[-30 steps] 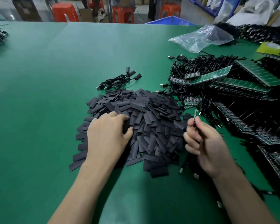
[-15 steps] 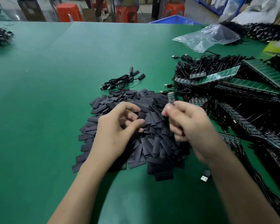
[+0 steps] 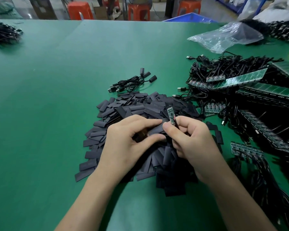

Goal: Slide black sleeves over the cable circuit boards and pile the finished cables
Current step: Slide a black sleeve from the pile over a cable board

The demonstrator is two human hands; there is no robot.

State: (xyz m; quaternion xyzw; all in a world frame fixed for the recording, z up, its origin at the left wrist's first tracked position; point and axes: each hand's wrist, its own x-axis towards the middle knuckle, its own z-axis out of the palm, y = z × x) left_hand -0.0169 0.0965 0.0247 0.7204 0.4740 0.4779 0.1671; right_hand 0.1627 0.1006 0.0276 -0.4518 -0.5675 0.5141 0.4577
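Fingers: left hand (image 3: 123,144) pinches one black sleeve (image 3: 157,129) between thumb and curled fingers (image 3: 145,121); right hand (image 3: 195,147) is curled tight, pinching a cable (image 3: 176,125) just under its circuit board (image 3: 170,114).
Table (image 3: 73,72): green top, with both forearms reaching across it.
Board panels (image 3: 240,80): green strips among tangled cables (image 3: 223,67) at the right.
Sleeve heap (image 3: 140,107): flat black pieces piled mid-table, under both hands.
Finished cables (image 3: 132,83): small bundle just beyond the heap, its sleeved ends pointing away.
Black sleeve: held above the heap, its right end touching the right fingertips.
Circuit board: stands tilted above the right hand, beside the sleeve's end. It seems to be outside the sleeve, though blur leaves that uncertain.
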